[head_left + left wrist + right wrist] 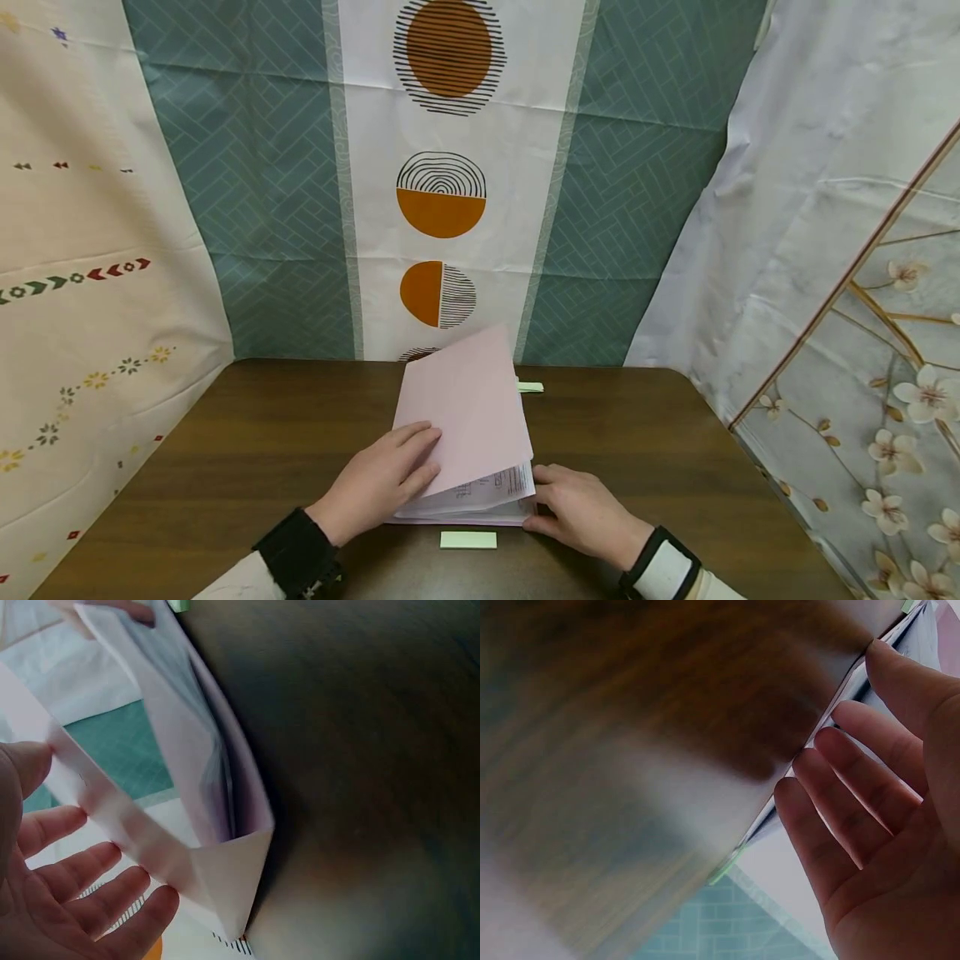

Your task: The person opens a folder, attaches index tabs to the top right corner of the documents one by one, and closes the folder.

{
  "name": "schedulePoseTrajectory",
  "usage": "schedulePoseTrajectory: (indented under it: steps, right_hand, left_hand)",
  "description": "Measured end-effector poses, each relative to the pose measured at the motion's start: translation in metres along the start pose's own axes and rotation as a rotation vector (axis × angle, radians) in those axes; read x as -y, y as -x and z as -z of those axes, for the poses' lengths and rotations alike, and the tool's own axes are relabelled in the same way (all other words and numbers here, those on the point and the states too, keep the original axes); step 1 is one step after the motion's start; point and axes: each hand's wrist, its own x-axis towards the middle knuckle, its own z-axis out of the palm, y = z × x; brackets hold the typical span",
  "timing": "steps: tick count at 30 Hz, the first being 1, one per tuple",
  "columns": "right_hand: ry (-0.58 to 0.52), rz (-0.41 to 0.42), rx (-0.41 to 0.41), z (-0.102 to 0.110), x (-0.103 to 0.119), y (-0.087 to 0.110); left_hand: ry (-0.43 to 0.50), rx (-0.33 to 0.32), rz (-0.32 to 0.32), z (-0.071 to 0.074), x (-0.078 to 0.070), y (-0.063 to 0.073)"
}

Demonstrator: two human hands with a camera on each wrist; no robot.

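A pale pink folder (465,408) lies on the table, its cover raised at a slant. Loose printed papers (495,487) show beneath the cover at the near side. My left hand (386,479) touches the cover's left part with spread fingers; the left wrist view shows its fingertips along the folded spine (127,817). At the folder's right edge, my right hand (581,508) lies low beside the papers. In the right wrist view its fingertips (802,761) line that edge, fairly straight and side by side.
One light green strip (468,540) lies in front of the folder, and another green strip (530,387) shows behind its right side. The brown wooden table (300,417) meets hanging patterned cloths (285,208) at the back and on both sides.
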Motion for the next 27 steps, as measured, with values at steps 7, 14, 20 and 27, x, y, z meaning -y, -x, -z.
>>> schedulePoseTrajectory:
  steps: [7,14,20,27]
  right_hand:
    - [0.036,-0.009,-0.014,0.000,-0.004,0.007]
    - [0.030,-0.041,-0.012,0.007,-0.012,0.016]
    - [0.158,-0.093,-0.093,0.011,-0.017,0.017]
    - [0.130,-0.133,-0.101,0.008,-0.004,0.006]
  left_hand:
    - [-0.065,0.021,-0.073,-0.008,-0.002,-0.002]
    - [-0.113,0.058,-0.088,-0.013,-0.006,-0.002]
    - [-0.139,0.111,-0.075,-0.015,-0.007,-0.003]
    - [-0.163,0.122,-0.100,-0.017,-0.010,-0.002]
